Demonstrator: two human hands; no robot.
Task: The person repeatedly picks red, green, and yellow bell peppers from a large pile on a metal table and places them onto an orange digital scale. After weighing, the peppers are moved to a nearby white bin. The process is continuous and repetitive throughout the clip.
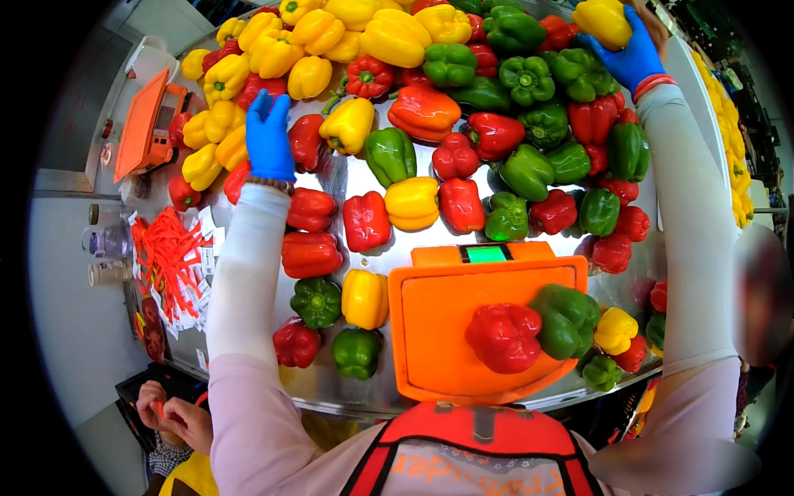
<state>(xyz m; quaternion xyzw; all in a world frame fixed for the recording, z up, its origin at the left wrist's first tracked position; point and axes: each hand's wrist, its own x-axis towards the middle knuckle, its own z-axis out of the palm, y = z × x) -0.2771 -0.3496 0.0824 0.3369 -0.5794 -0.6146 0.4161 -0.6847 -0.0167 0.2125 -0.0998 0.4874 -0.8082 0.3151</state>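
Observation:
My right hand (633, 59), in a blue glove, holds a yellow bell pepper (603, 23) at the far right of the metal table. My left hand (268, 139), also gloved in blue, reaches in among the peppers on the left; its fingers are apart and nothing shows in them. A red bell pepper (305, 141) lies just right of it. Close before me stands an orange weighing scale (446, 335) with a lit green display (486, 254). On its pan rest a red bell pepper (504, 338) and a green bell pepper (566, 321), side by side.
Loose red, green and yellow peppers cover much of the metal table (372, 394). Red ties with white tags (170, 266) lie left, near glass jars (108, 242). A second orange scale (142, 127) stands farther back. Another person's hands (173, 415) hold something red at lower left.

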